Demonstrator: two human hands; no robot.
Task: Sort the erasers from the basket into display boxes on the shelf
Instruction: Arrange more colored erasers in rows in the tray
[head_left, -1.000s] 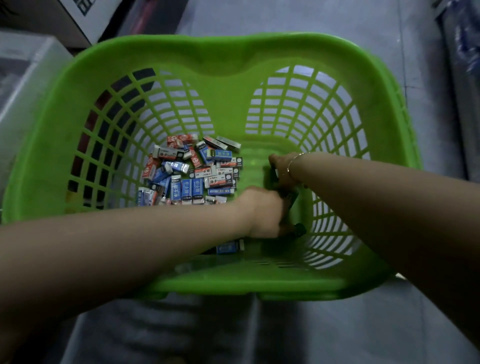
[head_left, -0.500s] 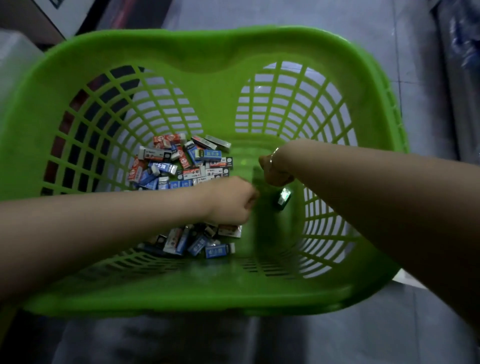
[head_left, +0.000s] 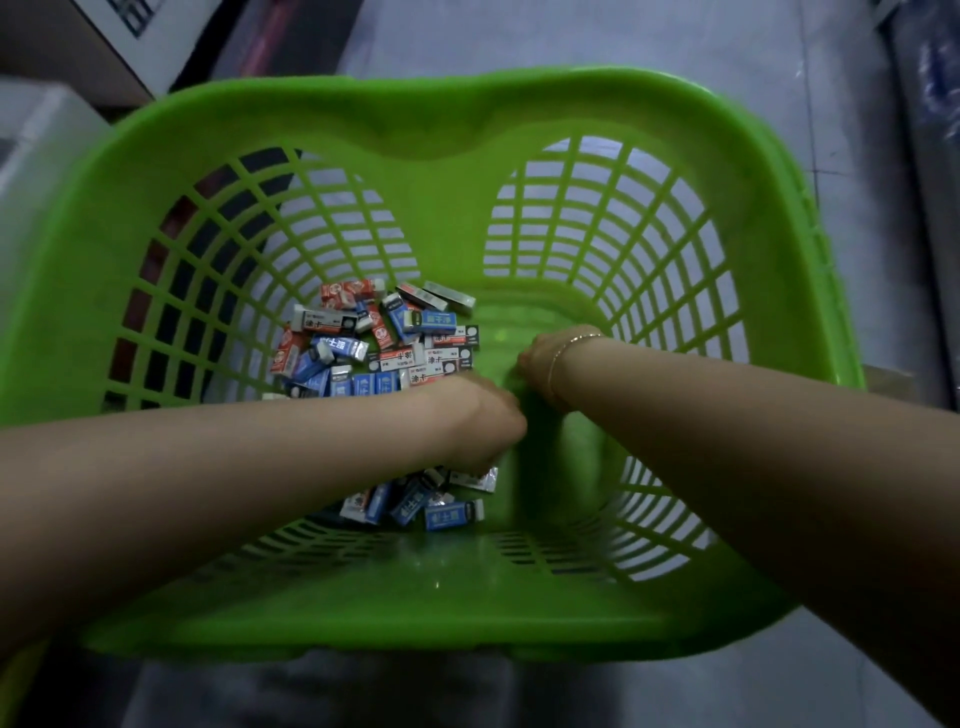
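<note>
**Both hands down in the green basket**

While both forearms reach into the green basket, the erasers lie heaped on its floor, toward its left side. Left hand sits on the heap, fingers curled under; contents cannot be told. Right hand, beside the heap at the basket's centre, has its fingers hidden; its hold cannot be told.

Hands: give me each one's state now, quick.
Left hand: fingers curled down over the erasers; grip hidden, cannot tell.
Right hand: fingers out of sight, cannot tell.
</note>
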